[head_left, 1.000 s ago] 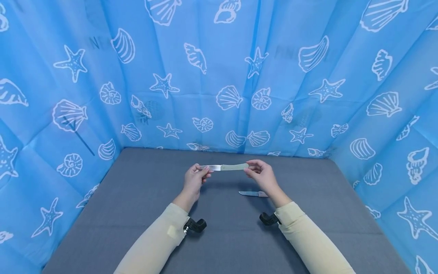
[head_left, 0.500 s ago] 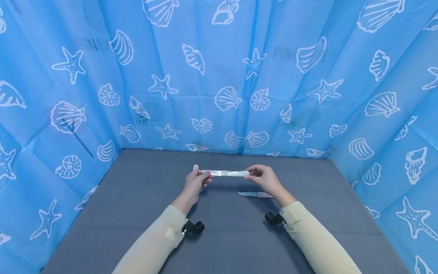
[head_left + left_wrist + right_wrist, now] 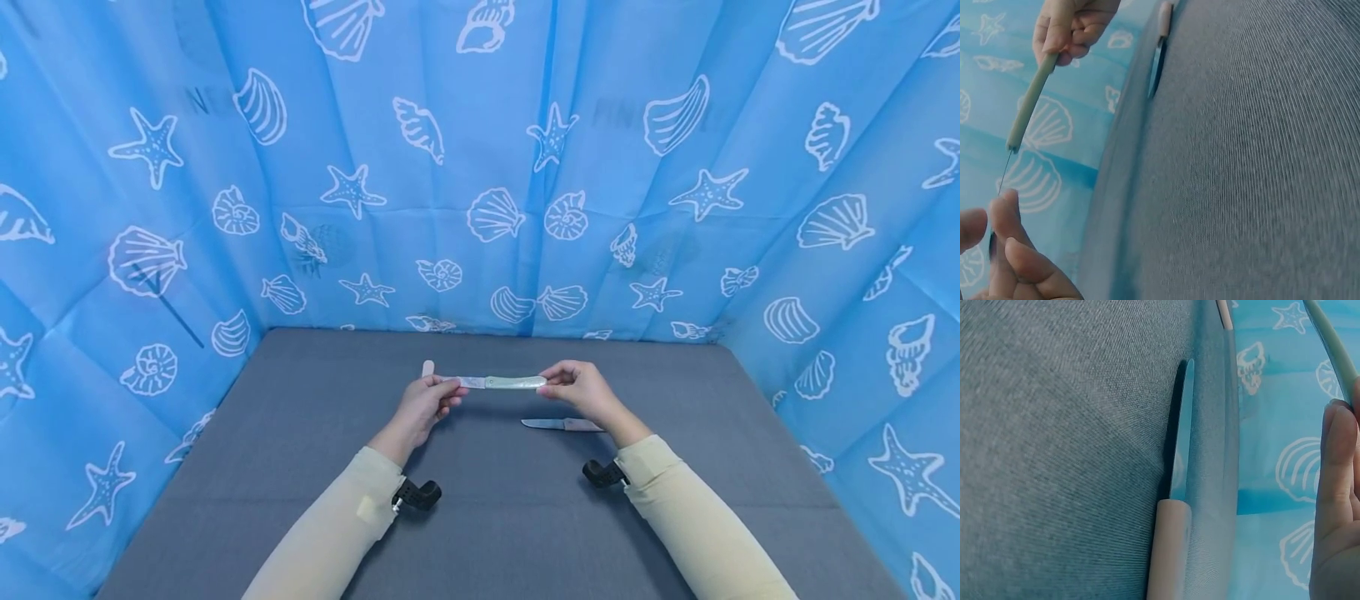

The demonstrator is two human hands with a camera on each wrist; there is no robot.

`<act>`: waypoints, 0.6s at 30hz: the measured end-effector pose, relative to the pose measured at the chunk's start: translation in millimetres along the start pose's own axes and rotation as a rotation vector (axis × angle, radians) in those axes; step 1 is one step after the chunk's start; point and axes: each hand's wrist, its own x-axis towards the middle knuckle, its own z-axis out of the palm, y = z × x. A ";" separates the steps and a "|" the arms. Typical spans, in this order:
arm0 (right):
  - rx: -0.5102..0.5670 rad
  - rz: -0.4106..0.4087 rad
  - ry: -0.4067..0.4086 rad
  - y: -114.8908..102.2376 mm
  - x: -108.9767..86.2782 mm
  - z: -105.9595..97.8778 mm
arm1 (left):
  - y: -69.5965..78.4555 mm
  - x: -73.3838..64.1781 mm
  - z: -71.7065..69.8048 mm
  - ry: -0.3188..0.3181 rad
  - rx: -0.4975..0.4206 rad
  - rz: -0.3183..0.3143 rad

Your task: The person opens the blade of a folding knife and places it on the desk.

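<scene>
1. My left hand (image 3: 422, 410) pinches the silvery blade (image 3: 472, 382) of the held knife (image 3: 516, 382) between thumb and fingers; in the left wrist view the blade shows almost edge-on.
2. My right hand (image 3: 588, 390) pinches the far end of that knife's pale green handle, so the knife hangs level between both hands, above the table (image 3: 480, 517).
3. Compared with a second ago, I see the held knife a little lower in the head view, and the right hand has shifted slightly to the right, uncovering more of the second knife's handle.
4. That second knife (image 3: 553, 424) lies on the table near the right wrist, blade pointing left, its pinkish handle partly behind the wrist.
5. A pale pink, round-ended piece (image 3: 428, 368) now shows just beyond the left hand; I cannot tell what it belongs to.
6. For room, I have grey tabletop between the forearms and outward to both sides. The table's far edge runs beyond the hands, against a blue curtain (image 3: 450, 167) with white shells and starfish, which also closes in along left and right.
</scene>
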 end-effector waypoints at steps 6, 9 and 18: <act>0.018 0.020 -0.007 5.4 1.2 -5.8 | -0.9 1.8 -7.4 -0.007 0.118 -0.003; 0.020 0.014 -0.021 8.8 1.4 -9.4 | -2.6 3.2 -14.1 0.021 0.167 0.014; -0.006 0.038 -0.052 22.8 4.7 -13.7 | 3.2 4.3 -25.7 0.146 0.223 0.120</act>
